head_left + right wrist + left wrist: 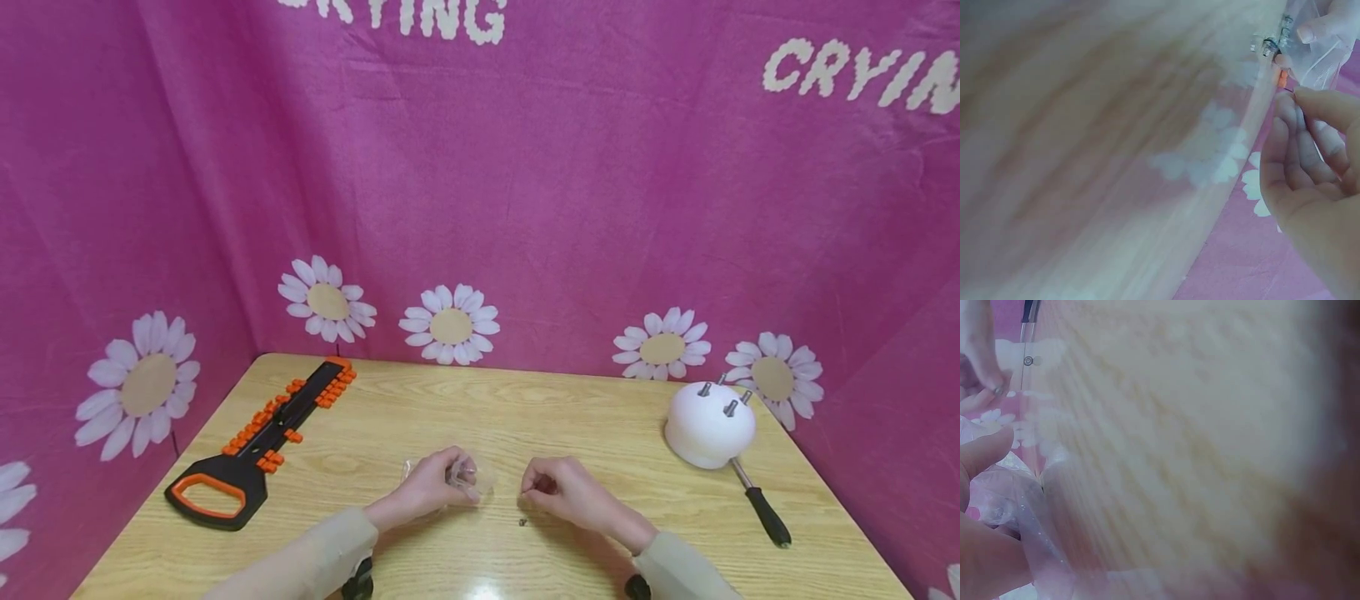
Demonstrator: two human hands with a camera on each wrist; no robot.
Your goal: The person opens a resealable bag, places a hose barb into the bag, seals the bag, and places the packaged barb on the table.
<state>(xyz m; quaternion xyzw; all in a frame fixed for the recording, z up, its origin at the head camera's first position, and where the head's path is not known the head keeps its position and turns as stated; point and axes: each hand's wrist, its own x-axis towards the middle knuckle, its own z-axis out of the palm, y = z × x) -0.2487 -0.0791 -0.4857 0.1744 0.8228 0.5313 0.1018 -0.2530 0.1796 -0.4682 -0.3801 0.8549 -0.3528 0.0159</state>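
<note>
My left hand (438, 482) grips a crumpled clear plastic bag (459, 475) between thumb and fingers, low over the wooden table. The left wrist view shows the bag (1038, 531) close up, spilling out past the fingers. To its right, my right hand (572, 493) pinches a small metal piece (999, 390) between thumb and forefinger; its exact kind I cannot tell. The fingertips mostly cover it in the right wrist view. A small dark metal piece (522, 522) lies on the table between the hands, nearer to the right one.
On the left lies a long black holder (225, 475) with orange clips and a looped handle. A white rounded object (708, 425) with several metal posts stands at the right, beside a black-handled screwdriver (767, 515). Pink flowered cloth (525, 208) hangs behind the table (420, 400).
</note>
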